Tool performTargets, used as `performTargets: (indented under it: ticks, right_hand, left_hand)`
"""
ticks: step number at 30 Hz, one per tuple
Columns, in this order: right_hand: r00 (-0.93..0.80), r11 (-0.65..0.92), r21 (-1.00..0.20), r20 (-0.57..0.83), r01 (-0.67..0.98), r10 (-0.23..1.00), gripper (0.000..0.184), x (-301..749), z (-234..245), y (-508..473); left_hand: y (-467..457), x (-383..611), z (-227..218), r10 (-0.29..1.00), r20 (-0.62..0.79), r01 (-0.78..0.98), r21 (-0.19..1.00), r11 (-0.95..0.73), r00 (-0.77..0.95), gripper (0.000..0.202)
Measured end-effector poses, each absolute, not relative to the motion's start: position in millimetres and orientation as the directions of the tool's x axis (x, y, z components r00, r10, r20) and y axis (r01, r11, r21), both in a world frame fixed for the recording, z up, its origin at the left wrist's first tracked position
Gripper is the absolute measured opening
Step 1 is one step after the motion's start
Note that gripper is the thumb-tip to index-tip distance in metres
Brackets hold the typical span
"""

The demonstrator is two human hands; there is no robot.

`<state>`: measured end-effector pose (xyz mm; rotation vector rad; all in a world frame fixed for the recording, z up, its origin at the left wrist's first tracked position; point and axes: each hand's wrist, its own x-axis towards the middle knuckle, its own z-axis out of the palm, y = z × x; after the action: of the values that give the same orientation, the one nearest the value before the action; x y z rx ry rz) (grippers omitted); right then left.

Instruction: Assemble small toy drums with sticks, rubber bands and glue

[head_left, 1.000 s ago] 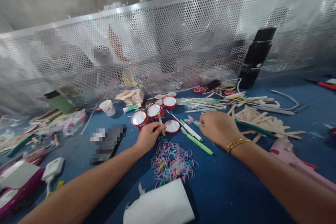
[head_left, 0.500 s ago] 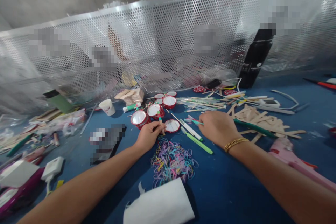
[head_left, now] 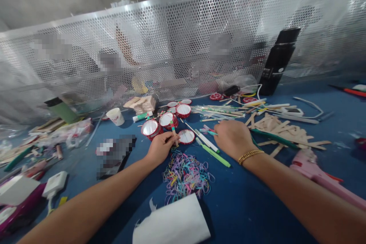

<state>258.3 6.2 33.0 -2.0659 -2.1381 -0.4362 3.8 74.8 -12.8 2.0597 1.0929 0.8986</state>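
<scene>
My left hand [head_left: 161,148] pinches a small wooden craft stick [head_left: 173,129] with green and red bands, held upright. Beside it stand red-rimmed round pieces with pale tops [head_left: 150,127], and another red-rimmed disc [head_left: 186,136] lies just right of the stick. My right hand [head_left: 233,137] is closed, low over the table; a short teal piece [head_left: 212,132] shows at its fingertips, its kind unclear. Left of those fingers lie a white pen [head_left: 208,141] and a light green marker [head_left: 215,155]. A heap of coloured rubber bands [head_left: 187,177] lies between my forearms.
A folded white sheet [head_left: 174,223] lies in front. Craft sticks [head_left: 268,131] and a pink glue gun [head_left: 311,171] are on the right. A black bottle [head_left: 278,63] stands before the perforated metal screen [head_left: 194,42]. A paper cup [head_left: 116,116] and a phone [head_left: 118,156] sit left.
My right hand has shifted very slightly left, its fingers still closed. My left hand keeps the craft stick in nearly the same place. The whole view has moved a little.
</scene>
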Motion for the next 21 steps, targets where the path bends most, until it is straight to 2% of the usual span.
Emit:
performTargets:
  ticks: [21]
  right_hand:
    - [-0.053,0.041,0.047,0.307,0.998,0.950,0.017,256.1,26.8,10.4]
  left_hand:
    - [75.0,3.3,-12.5,0.867,0.264,0.433,0.781,-0.450,0.423,0.031]
